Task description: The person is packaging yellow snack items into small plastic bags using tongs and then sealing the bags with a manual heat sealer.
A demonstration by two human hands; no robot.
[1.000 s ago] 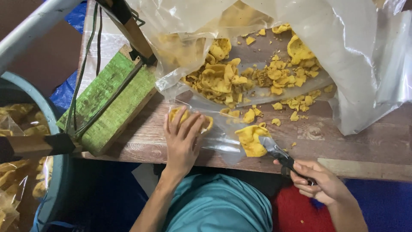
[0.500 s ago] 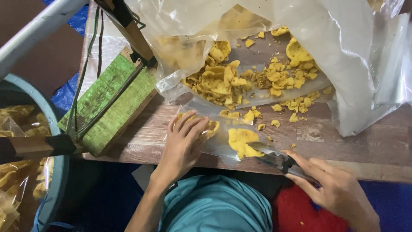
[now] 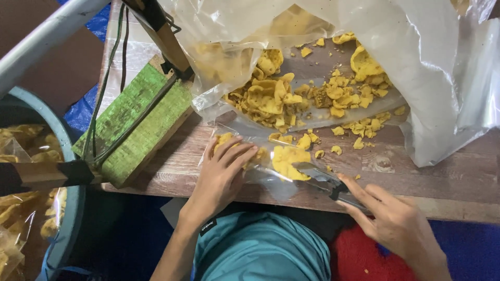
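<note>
yellow cracker (image 3: 287, 161) lies between left hand (image 3: 221, 174) and right hand (image 3: 388, 221).

The table (image 3: 442, 177) is matt wood with visible grain; the block (image 3: 138, 122) is rough wood under worn green paint; the big bag (image 3: 437, 67) is glossy clear plastic; the blade (image 3: 312, 171) is shiny metal; the crackers (image 3: 271, 99) look dry and bumpy

Small home snack-packing workshop: worn wooden table (image 3: 448, 182), big plastic bag (image 3: 432, 62) spilling yellow crackers (image 3: 271, 99), green wooden block (image 3: 140, 122), tub (image 3: 36, 171) of filled bags.
</note>
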